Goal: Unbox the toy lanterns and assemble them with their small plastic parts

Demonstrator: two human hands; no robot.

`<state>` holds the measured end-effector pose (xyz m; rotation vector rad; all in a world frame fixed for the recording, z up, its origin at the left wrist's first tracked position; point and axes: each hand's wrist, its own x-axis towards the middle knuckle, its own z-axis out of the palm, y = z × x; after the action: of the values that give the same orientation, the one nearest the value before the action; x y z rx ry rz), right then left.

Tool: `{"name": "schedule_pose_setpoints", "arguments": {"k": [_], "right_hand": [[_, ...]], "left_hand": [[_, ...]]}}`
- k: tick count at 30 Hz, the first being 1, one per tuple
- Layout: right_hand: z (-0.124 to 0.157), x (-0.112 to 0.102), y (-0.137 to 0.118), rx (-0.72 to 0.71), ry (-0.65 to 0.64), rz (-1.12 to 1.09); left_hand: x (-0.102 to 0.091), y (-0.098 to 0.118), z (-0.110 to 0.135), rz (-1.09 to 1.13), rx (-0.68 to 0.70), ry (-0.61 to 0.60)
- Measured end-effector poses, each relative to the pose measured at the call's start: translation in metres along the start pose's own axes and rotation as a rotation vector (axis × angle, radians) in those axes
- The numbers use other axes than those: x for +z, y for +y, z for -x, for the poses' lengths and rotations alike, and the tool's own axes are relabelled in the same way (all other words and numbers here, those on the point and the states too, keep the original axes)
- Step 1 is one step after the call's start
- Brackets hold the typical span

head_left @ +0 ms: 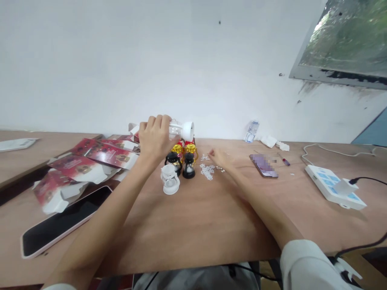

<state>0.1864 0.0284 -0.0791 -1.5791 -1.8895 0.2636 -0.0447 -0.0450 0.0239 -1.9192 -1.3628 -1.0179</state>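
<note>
My left hand (155,139) is wrapped around a small white lantern (183,130) with a clear body, held sideways above the table with its round base facing right. My right hand (220,158) rests low over the table, fingers pinched together beside a scatter of small white pieces (207,172); anything between the fingertips is too small to make out. Below the held lantern stand another white lantern (170,180), two black ones, the right black lantern (189,166) in front, and gold lanterns (191,150) behind. Some red ones at the back are partly hidden.
Flattened red printed boxes (87,161) pile up at left, near a large phone (66,221). To the right lie another phone (263,165), a small screwdriver (286,162), a clear bottle (252,131), crumpled tissue (268,141) and a power strip (334,187) with cables.
</note>
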Motion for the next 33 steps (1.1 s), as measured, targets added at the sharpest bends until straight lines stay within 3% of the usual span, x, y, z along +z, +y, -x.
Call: {"name": "schedule_pose_setpoints", "arguments": {"k": [4,10,14,18,21,24,28,30,33], "right_hand": [[-0.001,0.022,0.015,0.023,-0.014,-0.020],[-0.010,0.001,0.010,0.051,0.071,-0.110],[-0.006,-0.026,-0.016,-0.016,0.151,-0.230],[0.021,-0.053,-0.059,-0.280,0.318,-0.552],[0.048,-0.069,-0.088,-0.430,0.362,-0.588],[0.064,-0.078,-0.101,-0.494,0.334,-0.580],[0.059,-0.079,-0.098,-0.413,0.214,-0.688],[0.052,-0.075,-0.093,-0.335,0.095,-0.788],[0.046,-0.071,-0.090,-0.313,-0.049,-0.863]], "left_hand": [[0.004,0.002,0.001,-0.035,0.033,-0.032],[0.007,0.005,0.001,0.039,-0.013,-0.114],[0.008,0.004,0.001,0.064,-0.030,-0.142],[0.012,0.003,0.001,0.151,-0.009,-0.128],[0.014,0.003,0.001,0.267,-0.003,-0.099],[0.012,0.004,0.001,0.374,0.016,-0.078],[0.008,0.010,0.002,0.541,0.030,-0.044],[0.006,0.017,0.004,0.715,-0.042,-0.028],[0.004,0.031,0.006,1.169,-0.238,-0.116]]}}
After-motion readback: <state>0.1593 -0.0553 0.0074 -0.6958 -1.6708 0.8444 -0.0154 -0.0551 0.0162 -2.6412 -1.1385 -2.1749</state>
